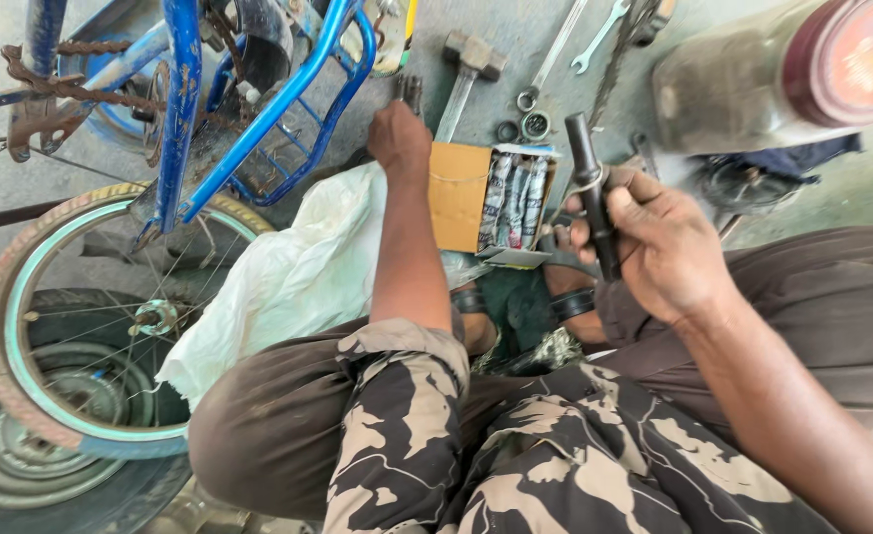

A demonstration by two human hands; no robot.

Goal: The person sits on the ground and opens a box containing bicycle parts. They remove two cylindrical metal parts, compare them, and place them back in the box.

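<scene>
1. Fingers of the right hand (654, 247) were curled tight round a dark rod (589, 193), thumb over the front, so the rod was clamped in the fist.
2. Its long axis ran from about 5 o'clock up to 11 o'clock, nearly upright, with the rounded top end standing clear above the knuckles and the lower end poking out below them.
3. At about 9 o'clock from that fist, just beside it, lay an open cardboard box (476, 198) with a row of dark wrapped packets (513, 198) inside, their lengths running roughly 12 to 6.
4. Farther out, the left hand (399, 138) reached past the box's left flap toward 12 o'clock; its fingers were hidden behind the back of the hand, so I could not tell whether they were spread or closed. They sat at a small dark part (411, 91) on the ground; contact was not clear.
5. So the right hand had the rod, and the left hand was the nearer one to the box and the small part.
6. A white bag (298, 267) lay at 9 o'clock of the left forearm.
7. Beyond, at 12 to 1 o'clock, lay a hammer (468, 74), a spanner (599, 38) and some rings (527, 119); a blue bicycle (189, 119) stood at 10 o'clock.
</scene>
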